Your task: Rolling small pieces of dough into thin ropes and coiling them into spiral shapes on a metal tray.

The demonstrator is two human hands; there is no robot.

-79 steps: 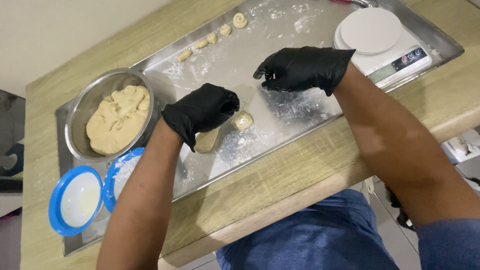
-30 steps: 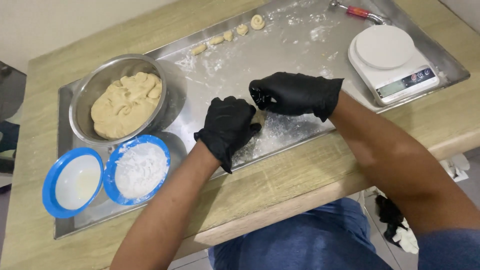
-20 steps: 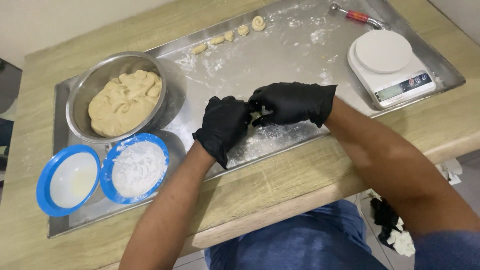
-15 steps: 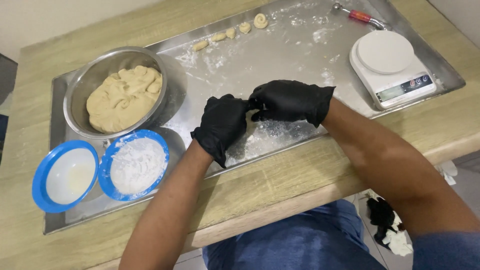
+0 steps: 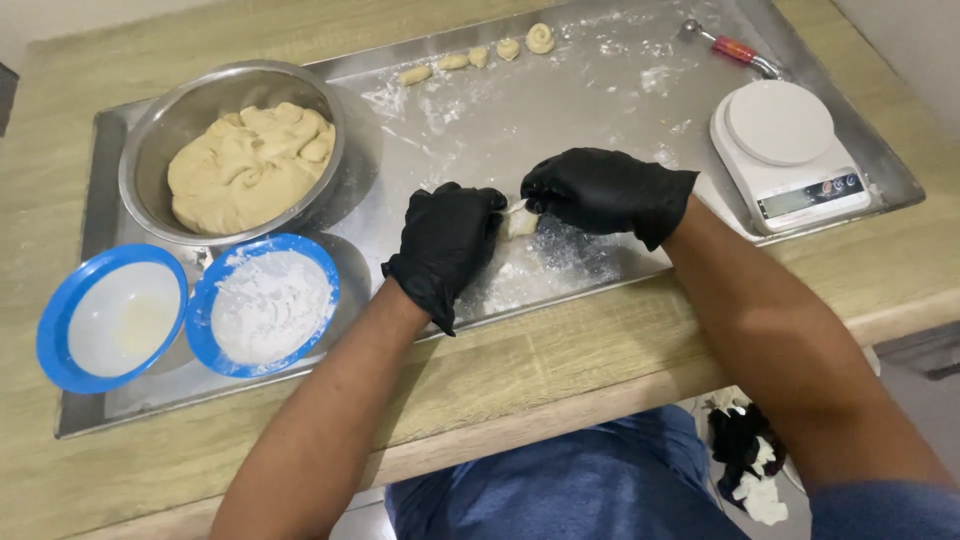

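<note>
I see my left hand [image 5: 447,243] and right hand [image 5: 605,190], grips pinched shut on a small dough piece [image 5: 520,221], held low over the floured steel tray [image 5: 600,90] near the worktop's front edge so crumbs land there.

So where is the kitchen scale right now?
The white scale sits at the tray's right end, beyond the right hand, just below a red-handled scoop.

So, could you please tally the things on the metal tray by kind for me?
Steel bowl of dough: 1
Blue-rimmed bowls: 2
Shaped dough pieces along the far edge: 5
Dough piece between left hand and right hand: 1
White scale: 1
Red-handled tool: 1
Total: 11
</note>
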